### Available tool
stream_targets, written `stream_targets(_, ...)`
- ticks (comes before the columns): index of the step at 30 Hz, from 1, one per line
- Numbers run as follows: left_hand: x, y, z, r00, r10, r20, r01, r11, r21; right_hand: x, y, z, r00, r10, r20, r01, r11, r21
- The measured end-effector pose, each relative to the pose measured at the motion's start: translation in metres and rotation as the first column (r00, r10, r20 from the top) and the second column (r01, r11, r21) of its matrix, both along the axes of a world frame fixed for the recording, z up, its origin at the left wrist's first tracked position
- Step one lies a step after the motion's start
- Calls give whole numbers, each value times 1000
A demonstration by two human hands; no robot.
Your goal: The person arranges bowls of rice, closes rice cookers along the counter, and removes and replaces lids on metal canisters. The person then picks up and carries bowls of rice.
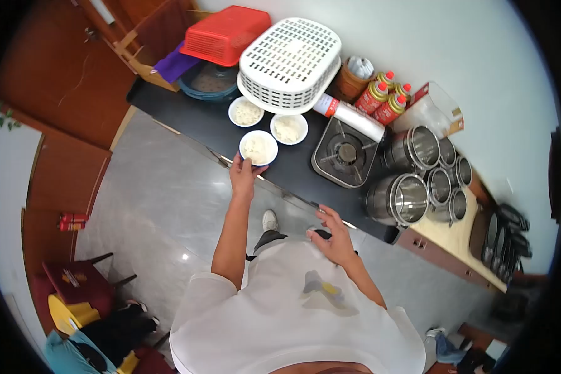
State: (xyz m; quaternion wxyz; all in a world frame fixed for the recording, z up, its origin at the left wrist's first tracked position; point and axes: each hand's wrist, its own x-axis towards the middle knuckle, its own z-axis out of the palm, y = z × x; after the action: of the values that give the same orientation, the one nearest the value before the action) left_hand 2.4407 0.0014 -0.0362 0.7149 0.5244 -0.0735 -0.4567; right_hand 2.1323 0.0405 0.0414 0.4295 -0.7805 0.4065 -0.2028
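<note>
Three white bowls of what looks like rice stand close together on the dark counter: the nearest bowl [258,148], a back left bowl [246,111] and a right bowl [288,129]. My left hand [243,171] is closed on the front rim of the nearest bowl, thumb at the edge and fingers partly hidden beneath it. My right hand [334,235] hovers in front of the counter edge, fingers apart and holding nothing. A portable gas stove [345,153] lies to the right of the bowls, beyond my right hand.
Behind the bowls are a white basket [290,62], a red basket [227,34] and a blue basin [209,84]. Gas canisters [380,96], a plastic roll [358,119] and steel pots [407,198] surround the stove. People's legs show at both lower corners.
</note>
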Motion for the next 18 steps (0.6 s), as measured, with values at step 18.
stream_targets(18, 27, -14, 4, 967, -237, 95, 234, 971, 43, 36, 4, 8, 970, -207, -128, 218, 973, 81)
